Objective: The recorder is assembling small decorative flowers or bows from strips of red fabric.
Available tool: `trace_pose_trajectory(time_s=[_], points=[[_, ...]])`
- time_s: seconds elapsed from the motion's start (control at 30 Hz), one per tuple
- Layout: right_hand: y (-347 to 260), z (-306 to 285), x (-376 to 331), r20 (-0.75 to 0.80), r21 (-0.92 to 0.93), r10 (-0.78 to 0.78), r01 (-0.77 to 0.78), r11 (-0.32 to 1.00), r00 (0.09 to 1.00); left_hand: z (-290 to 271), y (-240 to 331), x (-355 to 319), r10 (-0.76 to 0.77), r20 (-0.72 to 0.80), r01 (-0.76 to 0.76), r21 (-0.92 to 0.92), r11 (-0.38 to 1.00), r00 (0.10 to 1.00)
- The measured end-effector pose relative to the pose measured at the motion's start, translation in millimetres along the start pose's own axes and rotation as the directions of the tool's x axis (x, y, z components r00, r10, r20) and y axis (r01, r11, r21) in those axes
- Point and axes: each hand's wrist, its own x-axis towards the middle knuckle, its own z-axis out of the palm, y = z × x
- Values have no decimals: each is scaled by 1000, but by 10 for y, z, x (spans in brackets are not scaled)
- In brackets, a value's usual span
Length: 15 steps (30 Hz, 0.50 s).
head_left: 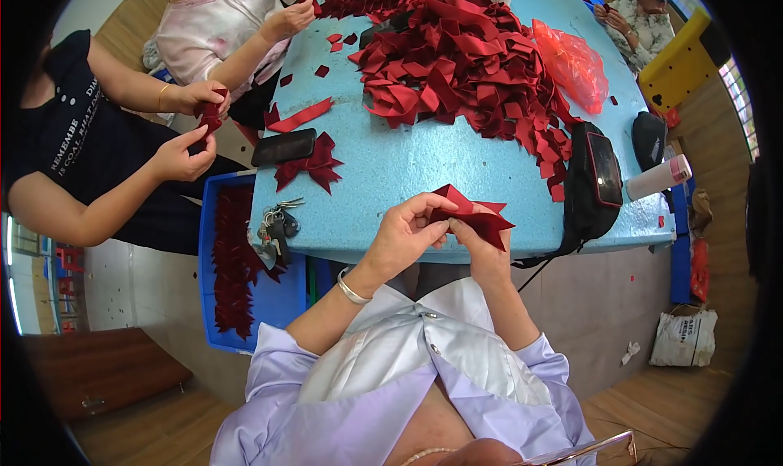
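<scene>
Near the front edge of the blue table, a dark red ribbon piece is pinched between my two hands. It is folded, with pointed ends sticking out to the right. My left hand closes on its left side, thumb and fingers together. My right hand grips it from below and right, thumb near the left thumb; some of its fingers are hidden behind the ribbon. A large heap of red ribbon pieces lies farther back. Left of my hands is a red ribbon bow beside a black phone.
Keys lie at the table's left corner, above a blue crate holding red bows. On the right are a black bag, a white bottle and a red plastic bag. Co-workers handle ribbon at left; another person sits far right.
</scene>
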Motion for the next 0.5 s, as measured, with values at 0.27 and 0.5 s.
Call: trace_pose_trajectory(time_s=[0.27, 0.5], points=[[-9, 12, -9, 14, -11, 12, -12, 1000, 1000, 29, -18, -14, 20, -110, -31, -91, 995, 994], [91, 36, -30, -150, 214, 27, 6, 977, 988, 71, -21, -32, 68, -191, -85, -81, 993, 979]])
